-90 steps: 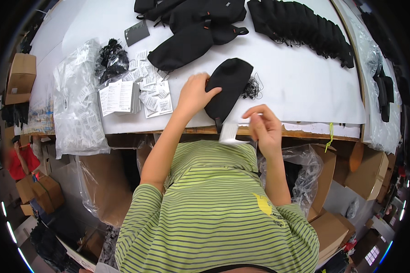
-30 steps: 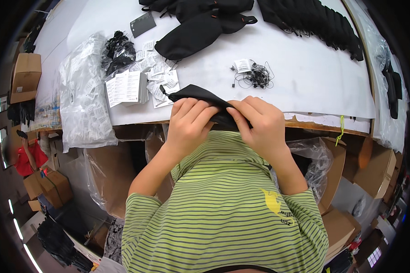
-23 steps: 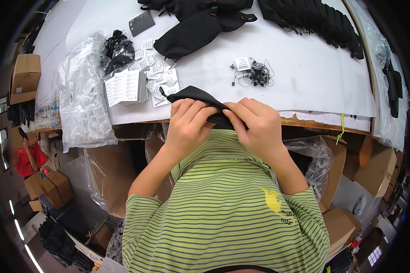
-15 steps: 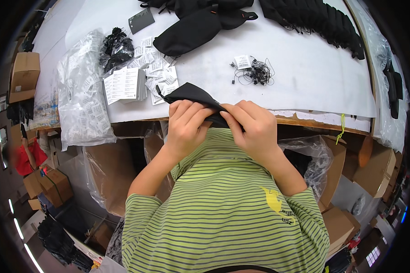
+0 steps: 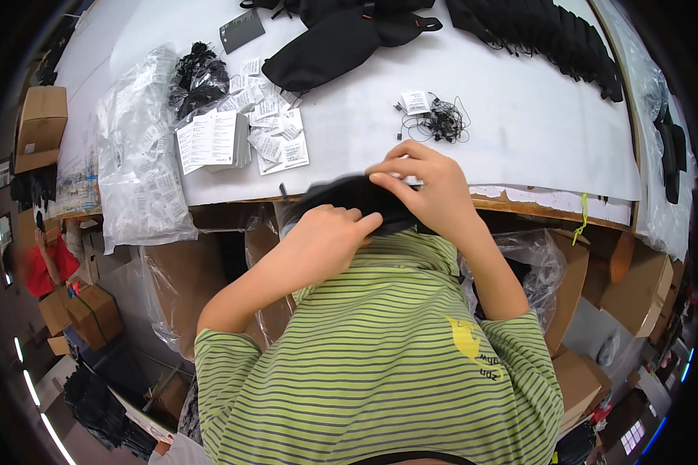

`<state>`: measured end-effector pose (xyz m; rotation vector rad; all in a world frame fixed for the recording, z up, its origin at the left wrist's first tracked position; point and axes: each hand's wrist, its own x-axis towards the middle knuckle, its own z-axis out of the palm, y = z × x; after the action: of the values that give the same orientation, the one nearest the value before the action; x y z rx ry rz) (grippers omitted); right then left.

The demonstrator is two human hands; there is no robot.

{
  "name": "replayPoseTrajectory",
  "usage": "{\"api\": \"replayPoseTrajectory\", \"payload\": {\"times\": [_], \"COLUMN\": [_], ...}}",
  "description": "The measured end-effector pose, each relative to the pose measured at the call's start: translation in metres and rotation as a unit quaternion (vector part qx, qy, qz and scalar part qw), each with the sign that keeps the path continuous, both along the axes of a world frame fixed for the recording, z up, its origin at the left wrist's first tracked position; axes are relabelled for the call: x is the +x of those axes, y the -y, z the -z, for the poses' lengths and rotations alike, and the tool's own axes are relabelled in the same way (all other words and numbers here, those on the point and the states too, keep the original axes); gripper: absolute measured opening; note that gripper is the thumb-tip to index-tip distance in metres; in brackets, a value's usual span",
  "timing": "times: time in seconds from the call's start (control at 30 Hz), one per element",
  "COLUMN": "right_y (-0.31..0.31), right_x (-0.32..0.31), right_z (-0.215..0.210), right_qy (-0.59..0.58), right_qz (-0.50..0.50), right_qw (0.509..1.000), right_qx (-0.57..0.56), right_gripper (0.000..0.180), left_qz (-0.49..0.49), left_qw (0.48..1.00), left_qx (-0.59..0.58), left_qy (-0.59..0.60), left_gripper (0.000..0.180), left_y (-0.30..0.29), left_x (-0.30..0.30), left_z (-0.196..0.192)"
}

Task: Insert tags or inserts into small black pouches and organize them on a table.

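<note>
A black fabric pouch (image 5: 361,194), slightly blurred, is held at the table's near edge, close to my body. My left hand (image 5: 324,242) is closed over its near left side, with the fingertips partly hidden in the cloth. At the pouch's upper right edge, my right hand (image 5: 433,190) pinches the fabric between thumb and fingers. A small dark tab sticks up at the pouch's left end. Beyond my hands lie a tangle of black tag strings (image 5: 442,120) and a small white label (image 5: 415,102).
Left on the white table (image 5: 349,128) are a stack of printed cards (image 5: 209,141), loose white labels (image 5: 267,116), a plastic bag of labels (image 5: 143,163) and bundled black cords (image 5: 200,77). Black bags (image 5: 326,56) lie farther back, with a row of black pouches (image 5: 543,43) at the right.
My left hand has moved down and turned over the pouch's near side. My right hand has risen slightly to its upper edge, and the pouch has tilted and spread.
</note>
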<state>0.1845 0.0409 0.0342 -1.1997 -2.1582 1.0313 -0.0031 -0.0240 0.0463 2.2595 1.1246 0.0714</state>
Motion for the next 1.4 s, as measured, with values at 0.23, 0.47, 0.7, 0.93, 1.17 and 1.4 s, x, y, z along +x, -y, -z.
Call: {"api": "replayPoseTrajectory", "payload": {"times": [0.23,0.47,0.7,0.93,1.17,1.4], "right_y": [0.01,0.042,0.066,0.033,0.007,-0.017], "right_x": [0.076,0.075,0.072,0.09,0.128,0.063], "right_z": [0.036,0.042,0.057,0.008,0.011,0.036], "right_qy": [-0.013,0.086,-0.227,-0.037,-0.304,-0.591], "right_qz": [-0.107,0.021,-0.046,0.058,0.291,0.444], "right_qw": [0.97,0.952,0.921,0.941,0.866,0.55], "right_qx": [-0.216,-0.294,-0.312,-0.331,-0.271,-0.388], "right_gripper": [0.07,0.026,0.028,0.043,0.003,0.027], "left_qz": [-0.123,-0.081,-0.051,-0.23,-0.267,-0.174], "left_qw": [0.932,0.892,0.783,0.732,0.923,0.974], "left_qx": [-0.318,-0.406,-0.557,-0.533,-0.255,-0.108], "left_qy": [0.122,0.181,0.272,0.355,0.106,0.098], "left_gripper": [0.026,0.032,0.032,0.028,0.023,0.021], "left_y": [-0.014,-0.02,-0.016,-0.006,-0.01,0.001], "left_x": [-0.029,-0.035,-0.054,-0.058,-0.045,-0.013], "left_z": [0.017,0.032,0.059,0.066,0.016,-0.009]}}
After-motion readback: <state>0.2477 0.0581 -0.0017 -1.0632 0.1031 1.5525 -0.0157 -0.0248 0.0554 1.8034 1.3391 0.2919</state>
